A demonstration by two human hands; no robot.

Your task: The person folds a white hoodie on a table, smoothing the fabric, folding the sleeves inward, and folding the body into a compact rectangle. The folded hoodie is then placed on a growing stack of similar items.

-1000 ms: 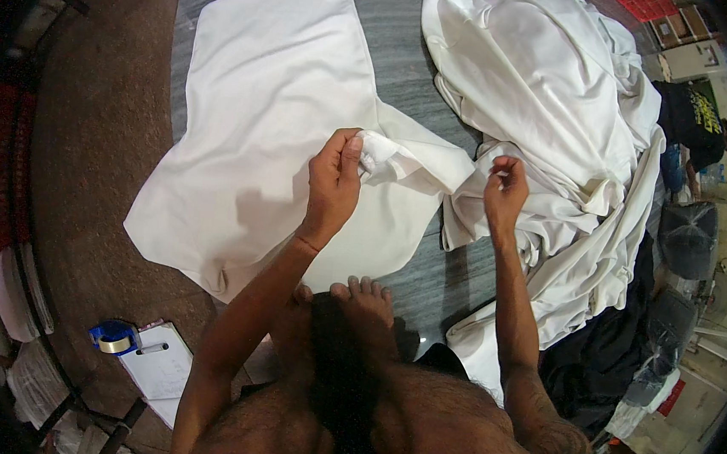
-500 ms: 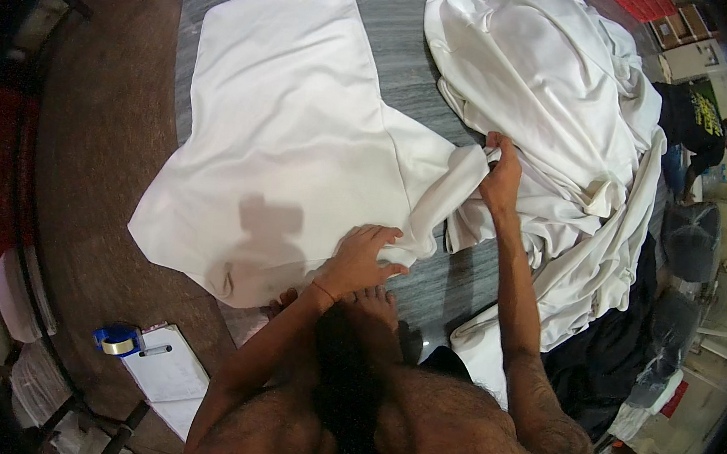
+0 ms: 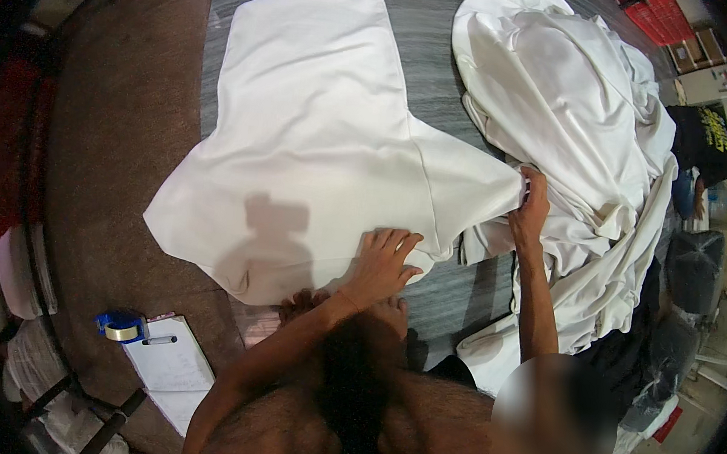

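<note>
A white fitted cloth cover, shaped like a chair cover, lies spread on the grey streaked table. My left hand rests on its near right part, fingers spread and palm down. Out to the right, my right hand pinches a pointed corner of the cover and holds it taut. That corner meets the edge of a big heap of white cloth, loosely crumpled on the table's right side. My bare feet show at the cover's near edge, partly behind my left forearm.
On the lower left, a notepad carries a marker, with a blue tape dispenser beside it. Dark cloth lies at right. Beyond it are plastic-wrapped dark cushions and another person in black.
My right hand has drawn the cover's corner outward to the right, and the fold there has flattened into a taut point. My left hand still lies on the cover. The whole view has shifted slightly.
</note>
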